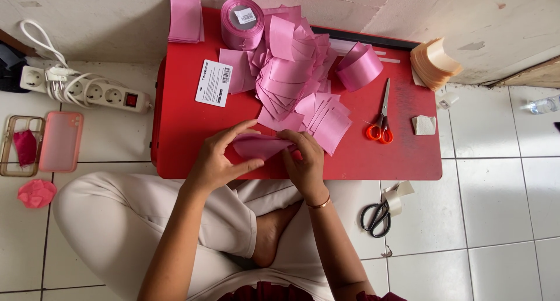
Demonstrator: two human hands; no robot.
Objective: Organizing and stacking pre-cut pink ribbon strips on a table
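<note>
Head view, lower centre: left hand [217, 160] and right hand [304, 161] both pinched shut on one pink ribbon piece [261, 145], folding it over red table [186, 126]. Cut pieces [291, 82] piled above, mostly unfolded; ribbon roll [242, 22] far from used up.

Between the hands, the folded ribbon piece [259, 145] is pink satin cloth, smooth with a soft sheen. Beyond the hands, the heap of cut ribbon pieces [291, 79] shows the same glossy satin, as do the two ribbon rolls [242, 22]. The red worktop [186, 120] under the hands looks like smooth, slightly shiny plastic. Right of the hands, the scissors [382, 117] have bright metal blades and glossy orange plastic handles. The floor [501, 190] is glazed white tile, smooth and faintly reflective.
</note>
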